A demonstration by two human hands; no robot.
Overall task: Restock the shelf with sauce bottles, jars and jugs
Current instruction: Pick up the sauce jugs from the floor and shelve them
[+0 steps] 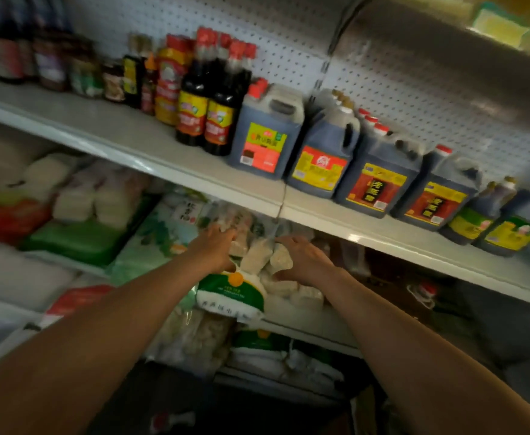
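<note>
The white upper shelf [106, 133] carries dark sauce bottles with red caps [205, 111], a row of dark jugs with handles [265, 133], and jars [113, 81] further left. Below it, my left hand [215, 248] and my right hand [301, 260] both reach onto the lower shelf. They lie on a clear packet of pale dried food [259, 257] with a green-and-white label [230, 295]. My left hand's fingers curl over the packet's top; my right hand's fingers curve round its right side. The frame is blurred.
More jugs [380, 180] continue to the right along the upper shelf. Packs of white noodles [78, 196], a green pack [75, 243] and other bags fill the lower shelf at left. A dark space [414, 296] lies under the shelf at right.
</note>
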